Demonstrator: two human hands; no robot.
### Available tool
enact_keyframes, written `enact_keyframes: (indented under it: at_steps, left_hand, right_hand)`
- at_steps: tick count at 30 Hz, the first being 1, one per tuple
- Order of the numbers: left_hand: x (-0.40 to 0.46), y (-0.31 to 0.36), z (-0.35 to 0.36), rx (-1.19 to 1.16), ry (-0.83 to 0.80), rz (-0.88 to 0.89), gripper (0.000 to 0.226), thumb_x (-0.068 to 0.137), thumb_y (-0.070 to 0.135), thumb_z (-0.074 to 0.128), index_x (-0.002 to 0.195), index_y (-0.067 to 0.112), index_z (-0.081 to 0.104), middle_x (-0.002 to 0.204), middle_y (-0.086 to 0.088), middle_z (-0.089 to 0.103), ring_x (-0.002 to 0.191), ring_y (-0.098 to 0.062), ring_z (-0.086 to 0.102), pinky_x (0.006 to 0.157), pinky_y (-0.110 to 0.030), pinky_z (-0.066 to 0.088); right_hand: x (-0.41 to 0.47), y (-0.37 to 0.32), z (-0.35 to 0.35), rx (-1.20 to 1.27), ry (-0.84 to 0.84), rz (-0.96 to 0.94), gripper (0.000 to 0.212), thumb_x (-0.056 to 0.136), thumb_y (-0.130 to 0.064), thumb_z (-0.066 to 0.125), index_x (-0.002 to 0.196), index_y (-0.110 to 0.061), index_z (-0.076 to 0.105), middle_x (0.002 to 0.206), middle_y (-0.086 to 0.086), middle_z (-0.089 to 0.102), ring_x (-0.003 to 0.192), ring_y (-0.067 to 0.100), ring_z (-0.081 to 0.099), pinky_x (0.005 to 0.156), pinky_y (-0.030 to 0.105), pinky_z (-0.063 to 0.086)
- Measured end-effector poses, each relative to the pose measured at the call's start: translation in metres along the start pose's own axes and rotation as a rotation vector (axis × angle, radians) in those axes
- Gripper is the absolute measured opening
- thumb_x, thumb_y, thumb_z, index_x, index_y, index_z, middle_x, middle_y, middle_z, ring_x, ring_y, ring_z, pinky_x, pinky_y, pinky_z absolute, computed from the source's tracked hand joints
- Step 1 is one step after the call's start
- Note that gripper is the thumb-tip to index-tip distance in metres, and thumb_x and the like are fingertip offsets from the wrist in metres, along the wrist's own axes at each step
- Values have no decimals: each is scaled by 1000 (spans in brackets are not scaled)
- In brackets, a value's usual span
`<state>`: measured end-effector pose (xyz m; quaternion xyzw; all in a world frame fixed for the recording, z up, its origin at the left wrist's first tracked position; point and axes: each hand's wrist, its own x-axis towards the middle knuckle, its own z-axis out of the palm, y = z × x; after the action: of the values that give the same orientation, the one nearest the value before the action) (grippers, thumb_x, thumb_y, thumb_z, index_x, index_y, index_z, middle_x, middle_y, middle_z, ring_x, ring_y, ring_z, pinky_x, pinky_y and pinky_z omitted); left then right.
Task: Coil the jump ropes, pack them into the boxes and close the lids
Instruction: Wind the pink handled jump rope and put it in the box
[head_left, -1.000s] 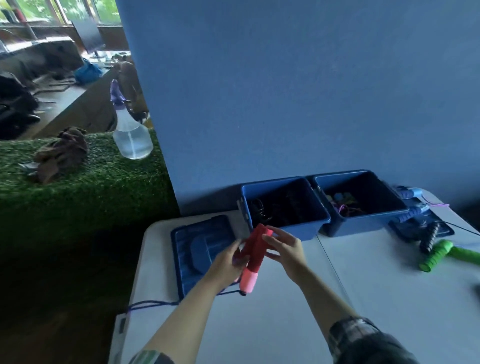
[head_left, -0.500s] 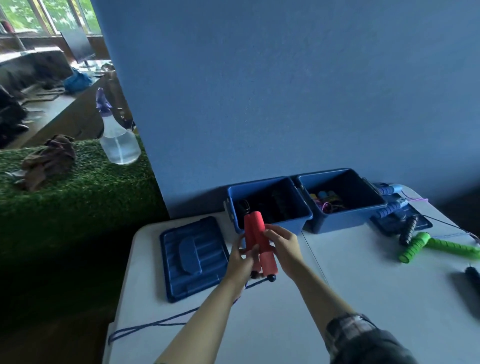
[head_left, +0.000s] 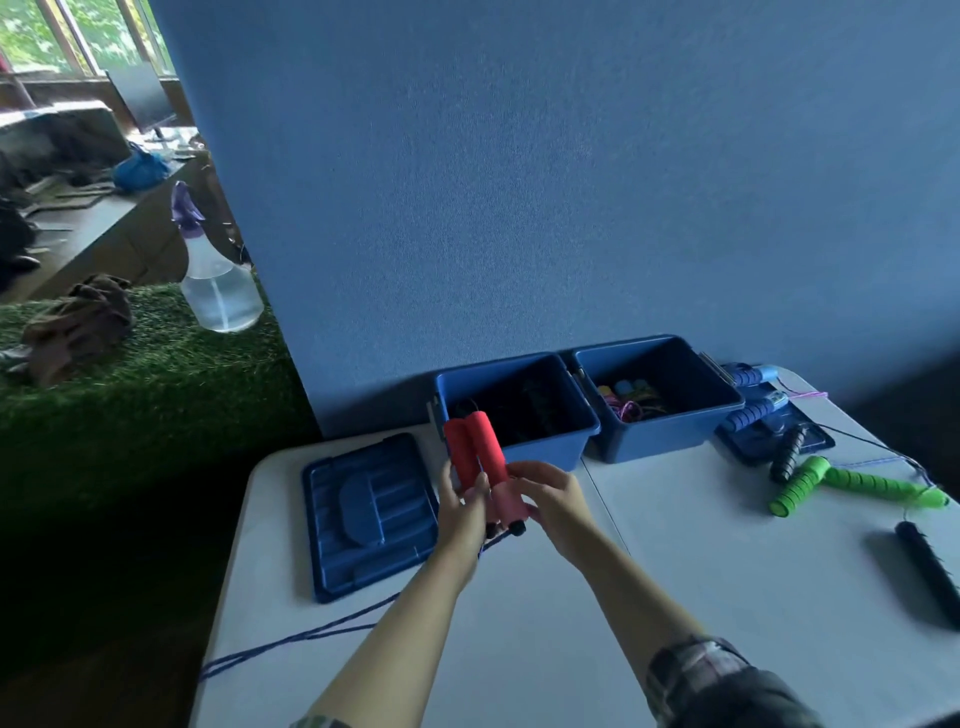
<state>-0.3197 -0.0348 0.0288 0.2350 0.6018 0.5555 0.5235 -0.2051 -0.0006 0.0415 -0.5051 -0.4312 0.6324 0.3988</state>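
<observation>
White table (head_left: 597, 649), seen from above. Along its far edge stand two open blue boxes: the left box (head_left: 550, 457) holds dark rope, hard to make out; the right box (head_left: 670, 441) holds bright coiled cord. A blue lid (head_left: 369, 519) lies flat near the left edge; a second lid (head_left: 810, 441) sits at the far right corner under blue-handled ropes. A green-handled rope (head_left: 852, 486) and a black handle (head_left: 930, 569) lie toward the right edge.

Over the table's middle, just in front of the left box, the red handles (head_left: 478, 452) of a jump rope are held side by side and upright. The left hand (head_left: 462, 514) grips their lower ends with curled fingers; the right hand (head_left: 556, 501) pinches the same lower ends from the other side. The blue cord (head_left: 311, 634) trails from the handles across the table and off its near left edge.

Handling, as judged: the foam handles look light, stiff and grippy, a sound place to hold; the cord looks limp and springy, so loops are best gathered against the handles and pinned by a thumb.
</observation>
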Motion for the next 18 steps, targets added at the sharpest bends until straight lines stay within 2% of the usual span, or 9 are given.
enact_keyframes:
  at_steps: [3,6,8,10,13,16,18]
  left_hand:
    - [-1,3,7,-32,4,-16,39,98,29,51,131,41,33,116,-5,62,100,-32,66,70,-41,56]
    - [-3,8,16,-119,2,-82,32,97,19,39,128,26,38,110,-15,62,87,-35,65,63,-43,55]
    - [-2,9,17,-129,17,-80,34,93,12,34,125,22,40,106,-19,61,78,-33,63,59,-40,54]
    - [-2,8,17,-112,28,-76,38,90,13,33,127,21,38,110,-19,60,79,-33,62,60,-39,54]
    - [0,5,16,-120,7,-91,40,90,17,34,129,24,38,113,-18,60,87,-34,64,68,-42,57]
    - [-1,7,17,-143,-5,-98,34,96,16,32,128,24,37,107,-11,62,84,-29,64,73,-45,56]
    - [-3,7,18,-172,-19,-102,31,97,13,32,126,25,35,99,-8,62,76,-23,64,64,-38,54]
  right_hand:
    - [-2,4,-1,-64,-14,-1,20,84,-12,65,98,-24,73,89,11,71,75,20,62,71,37,49]
    - [-3,10,-1,-100,-64,16,27,83,-18,66,110,-22,69,101,12,70,70,19,61,66,33,47]
    - [-4,13,-1,-135,-23,-9,29,80,-20,71,109,-23,65,112,4,65,73,15,64,68,30,50]
    - [-5,14,-4,-173,48,10,33,70,-23,77,101,-22,64,99,0,67,78,19,65,71,31,50]
    - [-7,12,-7,-147,44,22,28,51,-20,74,76,-8,72,67,9,65,64,21,59,67,34,45]
    - [-13,10,-8,-3,31,22,12,64,-11,75,76,-8,75,70,14,65,67,23,59,73,37,49]
    - [-15,12,-8,55,-22,49,13,72,-12,74,85,-10,74,75,12,65,71,21,61,76,32,51]
